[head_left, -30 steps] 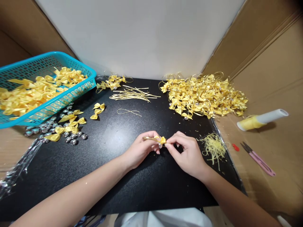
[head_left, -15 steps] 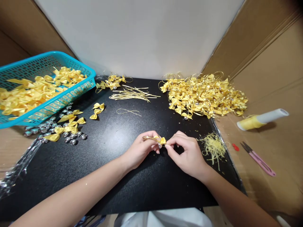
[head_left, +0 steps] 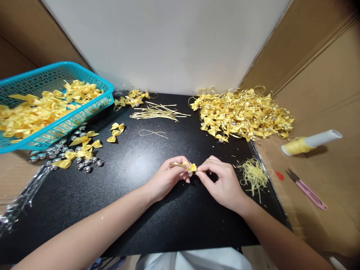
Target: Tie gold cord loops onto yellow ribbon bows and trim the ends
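My left hand (head_left: pixel 171 176) is closed around a small yellow ribbon bow (head_left: pixel 193 168), with a gold cord loop (head_left: pixel 177 164) standing out over the fingers. A silver jingle bell (head_left: pixel 189 173) hangs just under the bow. At the bow's right side my right hand (head_left: pixel 221 180) pinches with thumb and forefinger; a thin thread end seems to be between them, though the fingertips mostly hide it. Both hands are close together above the black tabletop (head_left: pixel 157 225).
At left, a turquoise basket (head_left: pixel 109 90) holds yellow bows, with loose silver bells (head_left: pixel 87 168) beside it. Cut gold cords (head_left: pixel 157 111) lie at the back. Finished bows (head_left: pixel 244 112) are heaped back right. Thread scraps (head_left: pixel 254 176), pink snips (head_left: pixel 309 191) and a thread-wound tube (head_left: pixel 312 142) are at right.
Almost nothing differs. My right hand has shifted very slightly, while both hands keep the same grip at the bow.
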The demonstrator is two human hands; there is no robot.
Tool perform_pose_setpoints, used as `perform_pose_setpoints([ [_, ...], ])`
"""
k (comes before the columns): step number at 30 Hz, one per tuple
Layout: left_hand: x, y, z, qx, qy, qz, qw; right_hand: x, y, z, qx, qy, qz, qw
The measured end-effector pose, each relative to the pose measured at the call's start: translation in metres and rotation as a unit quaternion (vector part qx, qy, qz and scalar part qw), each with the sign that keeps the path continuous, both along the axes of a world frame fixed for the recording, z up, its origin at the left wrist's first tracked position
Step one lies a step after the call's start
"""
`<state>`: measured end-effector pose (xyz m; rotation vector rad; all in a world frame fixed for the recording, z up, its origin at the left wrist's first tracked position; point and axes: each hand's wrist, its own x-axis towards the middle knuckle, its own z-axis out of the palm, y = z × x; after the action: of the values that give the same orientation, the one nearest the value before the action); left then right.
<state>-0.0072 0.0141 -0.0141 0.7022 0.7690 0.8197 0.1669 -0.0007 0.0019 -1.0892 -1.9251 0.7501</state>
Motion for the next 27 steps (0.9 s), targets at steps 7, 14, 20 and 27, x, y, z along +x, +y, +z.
perform_pose_setpoints([
  [7, -0.0009, 0.0025, -0.0014, -0.01, -0.026, -0.007, 1.0, -0.0004, 0.0006, -0.0033, -0.012, 0.02, -0.003, 1.0],
  [14, -0.0009, 0.0032, 0.0006, -0.02, -0.044, -0.011, 0.999, -0.0006, 0.0008, -0.0049, -0.029, 0.038, -0.012, 0.999],
  [20, -0.001, 0.0026, 0.0003, -0.023, -0.059, 0.001, 0.998, -0.0001, 0.001, -0.005, -0.04, 0.033, -0.028, 0.998],
  [27, -0.001, 0.002, -0.002, 0.0, -0.07, 0.001, 0.998, 0.0001, 0.0005, -0.004, -0.039, 0.034, -0.031, 0.998],
])
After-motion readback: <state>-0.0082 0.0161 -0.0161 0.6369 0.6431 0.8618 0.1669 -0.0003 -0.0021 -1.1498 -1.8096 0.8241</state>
